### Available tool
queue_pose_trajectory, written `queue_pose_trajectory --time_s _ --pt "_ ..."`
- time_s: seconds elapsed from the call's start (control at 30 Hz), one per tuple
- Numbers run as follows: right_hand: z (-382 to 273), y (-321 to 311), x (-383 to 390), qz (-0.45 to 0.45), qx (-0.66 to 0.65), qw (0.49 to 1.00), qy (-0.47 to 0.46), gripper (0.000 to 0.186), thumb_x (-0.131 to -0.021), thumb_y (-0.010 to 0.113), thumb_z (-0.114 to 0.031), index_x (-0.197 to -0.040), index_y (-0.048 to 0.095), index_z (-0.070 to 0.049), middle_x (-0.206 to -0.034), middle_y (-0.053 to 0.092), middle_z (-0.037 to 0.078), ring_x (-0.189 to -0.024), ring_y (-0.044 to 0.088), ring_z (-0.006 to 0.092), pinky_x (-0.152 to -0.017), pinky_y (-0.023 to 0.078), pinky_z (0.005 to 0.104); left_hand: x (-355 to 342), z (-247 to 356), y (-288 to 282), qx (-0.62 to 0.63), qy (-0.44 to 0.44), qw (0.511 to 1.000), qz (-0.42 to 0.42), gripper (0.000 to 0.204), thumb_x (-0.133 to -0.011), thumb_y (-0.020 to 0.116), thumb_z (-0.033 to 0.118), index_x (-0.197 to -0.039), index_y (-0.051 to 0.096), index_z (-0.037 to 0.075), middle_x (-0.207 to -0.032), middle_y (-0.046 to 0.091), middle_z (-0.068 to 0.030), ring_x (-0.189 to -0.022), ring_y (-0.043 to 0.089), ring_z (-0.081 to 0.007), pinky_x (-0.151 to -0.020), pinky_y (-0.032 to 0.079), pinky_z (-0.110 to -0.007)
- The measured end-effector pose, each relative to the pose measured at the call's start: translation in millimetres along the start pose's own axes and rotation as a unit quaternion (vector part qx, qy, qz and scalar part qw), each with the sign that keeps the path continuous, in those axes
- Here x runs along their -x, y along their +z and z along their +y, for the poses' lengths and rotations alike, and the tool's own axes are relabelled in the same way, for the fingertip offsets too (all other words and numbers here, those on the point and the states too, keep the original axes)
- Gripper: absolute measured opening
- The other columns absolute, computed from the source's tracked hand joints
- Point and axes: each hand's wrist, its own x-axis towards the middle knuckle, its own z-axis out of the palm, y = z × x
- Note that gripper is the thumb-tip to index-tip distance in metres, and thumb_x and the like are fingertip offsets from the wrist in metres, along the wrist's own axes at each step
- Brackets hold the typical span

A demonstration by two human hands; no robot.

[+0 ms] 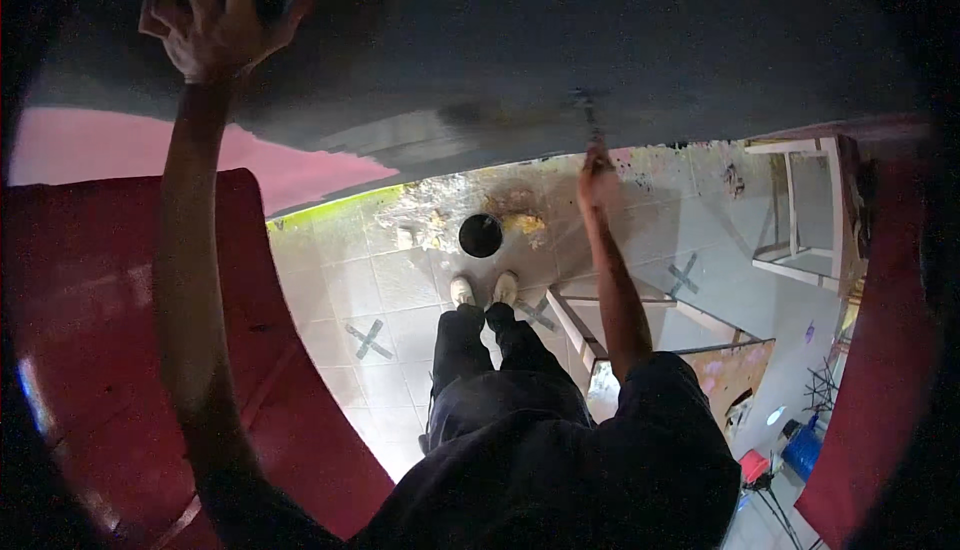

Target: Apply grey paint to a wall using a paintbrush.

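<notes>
In front of me rises a wall (pixel 430 40) with dark grey paint over pink. My left hand (pixel 222 35) lies against its dark part at the upper left, fingers spread and holding nothing. Lower down on the right, my right hand (pixel 598 182) is closed around a slim paintbrush (pixel 591 122). The brush points up, its tip at the dark surface near the lower edge of the grey. Its bristles blend into the paint, so their exact contact is hard to make out. A pink patch (pixel 200 155) shows below my left hand.
A round black container (pixel 481 236) stands on the tiled floor (pixel 400 290) just beyond my shoes, near paint splatter. Dark red panels (pixel 90 290) flank me. Wooden frames (pixel 790 210) stand at the right, with a blue container (pixel 802 450) and a red one (pixel 754 466) below.
</notes>
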Motion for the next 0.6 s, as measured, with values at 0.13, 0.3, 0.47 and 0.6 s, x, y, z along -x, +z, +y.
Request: queue_pose_trajectory --time_s 0.13,0.3,0.47,0.6 --pt "-46.5 -40.0 -21.0 0.081 0.046 0.995 0.035 0.036 -0.093 0.047 -0.026 -0.11 0.063 0.002 -0.096 0.067 0.021 -0.084 0.065 0.0333 -0.067 0.049 0.0387 12.6 0.1 5.4 0.008 -0.003 1.0 0.005 0.063 -0.075 0.061 0.049 -0.13 0.048 0.022 -0.139 0.038 -0.0133 -0.125 0.034 -0.0392 -0.098 0.028 -0.053" --pt "-30.6 -18.9 -30.3 0.114 0.099 0.984 0.094 0.038 -0.094 0.046 -0.025 -0.117 0.059 0.002 -0.098 0.068 0.015 -0.08 0.066 0.0271 -0.065 0.05 0.0383 14.6 -4.7 10.2 0.013 -0.003 1.0 0.016 0.063 -0.075 0.061 0.051 -0.13 0.048 0.022 -0.138 0.039 -0.0136 -0.124 0.035 -0.039 -0.098 0.028 -0.053" --pt "-71.9 107.8 59.3 0.086 0.074 0.993 -0.04 0.033 -0.097 0.042 -0.019 -0.115 0.059 0.002 -0.108 0.064 0.017 -0.093 0.062 0.0225 -0.079 0.047 0.0334 12.7 -3.4 13.7 0.021 -0.003 0.999 0.027 0.064 -0.076 0.062 0.053 -0.13 0.049 0.022 -0.137 0.04 -0.0139 -0.123 0.036 -0.0388 -0.098 0.028 -0.053" --pt "-190.8 160.1 127.4 -0.044 -0.086 0.995 0.003 0.031 -0.096 0.04 -0.016 -0.119 0.054 0.001 -0.097 0.062 0.023 -0.086 0.06 0.037 -0.071 0.047 0.0426 24.3 -13.3 19.1 0.017 0.0 1.0 0.026 0.065 -0.076 0.062 0.054 -0.13 0.049 0.022 -0.136 0.041 -0.0141 -0.123 0.037 -0.0386 -0.098 0.028 -0.052"
